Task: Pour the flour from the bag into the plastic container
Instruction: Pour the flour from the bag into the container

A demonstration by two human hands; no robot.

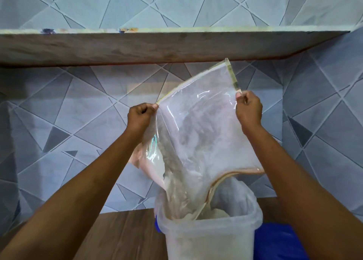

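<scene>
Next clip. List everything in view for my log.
bag: one, clear plastic, held upturned, mouth in the container
flour: one heap, white, inside the container
plastic container: one, translucent white, bottom centre on the counter
blue thing: unclear count, blue, beside the container
counter: one, brown wood, bottom
shelf: one, grey, across the top
wall tiles: many, blue-grey, behind
left grip: one, bare hand, pinches the bag's left corner
right grip: one, bare hand, pinches the bag's right edge
</scene>
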